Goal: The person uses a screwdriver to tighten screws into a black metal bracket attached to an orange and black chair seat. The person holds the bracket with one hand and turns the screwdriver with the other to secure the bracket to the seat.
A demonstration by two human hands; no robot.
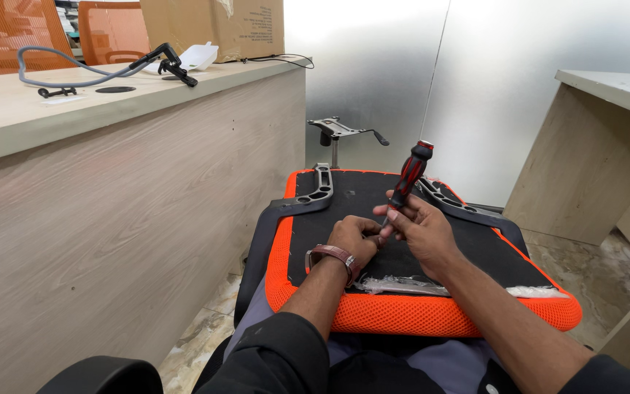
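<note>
The right hand (pixel 421 228) grips a red-and-black screwdriver (pixel 407 179) upright, tip down on the upturned orange seat base (pixel 417 310) (resting across the person's lap). The left hand (pixel 355 239), just beside it, pinches closed at the tip on something too small to identify.

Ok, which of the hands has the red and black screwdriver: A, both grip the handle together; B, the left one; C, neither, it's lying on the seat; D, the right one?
D: the right hand grips the screwdriver low on its red and black handle, tip pointing down at the upturned orange chair seat, while the left hand, with a brown-strapped watch on its wrist, rests by the tip.
</note>
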